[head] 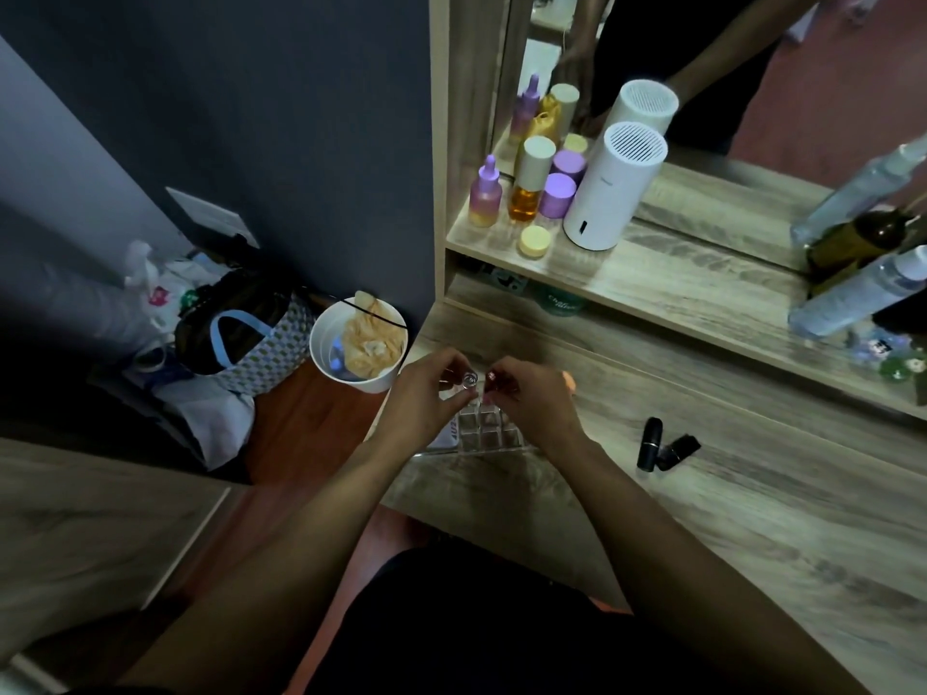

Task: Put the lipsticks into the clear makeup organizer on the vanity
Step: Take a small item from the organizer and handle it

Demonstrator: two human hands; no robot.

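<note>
A clear makeup organizer with a grid of square cells stands near the left edge of the wooden vanity. Both hands hover just above its far side. My left hand pinches a small clear, silver-topped lipstick. My right hand pinches a dark red lipstick. The two tips almost meet. Two black lipsticks lie on the vanity, to the right of the organizer.
A white bin with crumpled paper stands on the floor left of the vanity, beside bags. The raised shelf holds purple and amber bottles, a white cylinder device, clear bottles at right, and a mirror behind.
</note>
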